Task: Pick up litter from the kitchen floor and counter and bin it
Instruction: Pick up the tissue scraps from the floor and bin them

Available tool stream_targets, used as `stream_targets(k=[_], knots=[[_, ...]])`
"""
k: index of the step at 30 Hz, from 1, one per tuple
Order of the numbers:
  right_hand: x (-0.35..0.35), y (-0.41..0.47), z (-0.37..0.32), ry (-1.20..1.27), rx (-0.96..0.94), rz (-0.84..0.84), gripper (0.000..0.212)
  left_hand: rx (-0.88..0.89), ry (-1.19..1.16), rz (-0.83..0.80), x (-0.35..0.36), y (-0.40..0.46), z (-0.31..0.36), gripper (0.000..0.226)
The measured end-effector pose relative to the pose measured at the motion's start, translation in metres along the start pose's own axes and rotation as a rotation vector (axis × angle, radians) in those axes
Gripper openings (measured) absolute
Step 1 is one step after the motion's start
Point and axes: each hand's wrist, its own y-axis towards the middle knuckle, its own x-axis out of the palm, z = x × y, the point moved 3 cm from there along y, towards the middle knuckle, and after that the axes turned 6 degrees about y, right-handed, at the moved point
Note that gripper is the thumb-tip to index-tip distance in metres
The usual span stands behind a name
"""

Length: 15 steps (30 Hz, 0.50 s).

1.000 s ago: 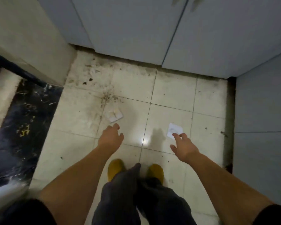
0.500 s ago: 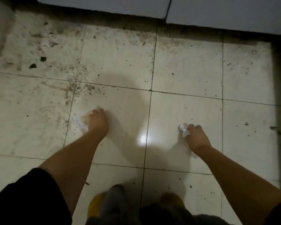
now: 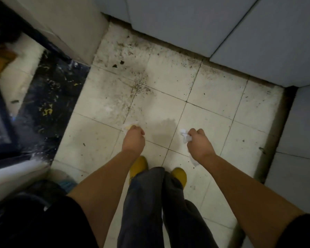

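My left hand (image 3: 133,139) is closed in a fist around a yellowish-white scrap of paper (image 3: 128,126) that pokes out past the fingers. My right hand (image 3: 198,143) is a fist too, gripping a crumpled white paper (image 3: 185,136); a tail of it hangs out below the wrist. Both fists hover above the pale floor tiles (image 3: 209,126), just ahead of my yellow slippers (image 3: 139,165). No bin is in view.
Dark crumbs and dirt specks (image 3: 139,85) are scattered over the tiles toward the grey cabinet doors (image 3: 195,20) ahead. More cabinet fronts stand at the right (image 3: 301,144). A black speckled threshold (image 3: 47,108) and a wall corner lie at the left.
Both hands closed on the papers on the floor and lifted them off the tiles. My head has risen, so the view is wider again.
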Motion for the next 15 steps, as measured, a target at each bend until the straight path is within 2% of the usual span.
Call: stream_targets(k=[4, 8, 12, 15], knots=[[-0.049, -0.074, -0.066, -0.046, -0.087, 0.013, 0.032, -0.042, -0.105, 0.078, -0.083, -0.087, -0.008, 0.024], [-0.074, -0.141, -0.135, -0.159, -0.257, 0.004, 0.030, -0.138, -0.234, 0.220, -0.149, -0.174, -0.034, 0.021], [-0.061, -0.196, -0.202, -0.309, -0.443, -0.031, 0.027, -0.221, -0.339, 0.369, -0.189, -0.247, -0.088, 0.020], [-0.024, -0.231, -0.247, -0.376, -0.539, -0.076, 0.025, -0.313, -0.406, 0.446, -0.198, -0.287, -0.150, 0.020]])
